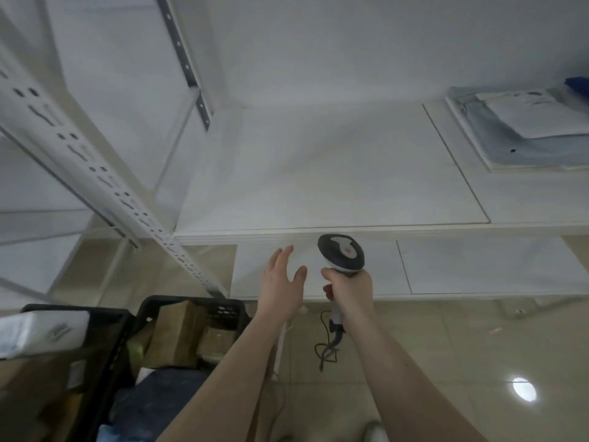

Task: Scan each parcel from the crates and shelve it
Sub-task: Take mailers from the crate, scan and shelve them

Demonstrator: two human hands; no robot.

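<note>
My right hand (350, 287) grips the handle of a grey and white barcode scanner (341, 252), whose head points at the white shelf (318, 173); its cable hangs to the floor. My left hand (283, 277) is held up beside it with straight fingers and holds nothing. A black crate (149, 309) at the lower left holds several brown cardboard parcels (175, 333) and a dark blue bag (159, 393). A second black crate (108, 317) stands left of it with a white parcel (41, 330) on top. A blue and white parcel (522, 129) lies on the shelf at the far right.
A white perforated upright (105, 183) of the rack runs diagonally at the left. A lower shelf board (478, 266) shows under the main one. Beige floor tiles (446, 346) lie at the right, with a lamp's reflection.
</note>
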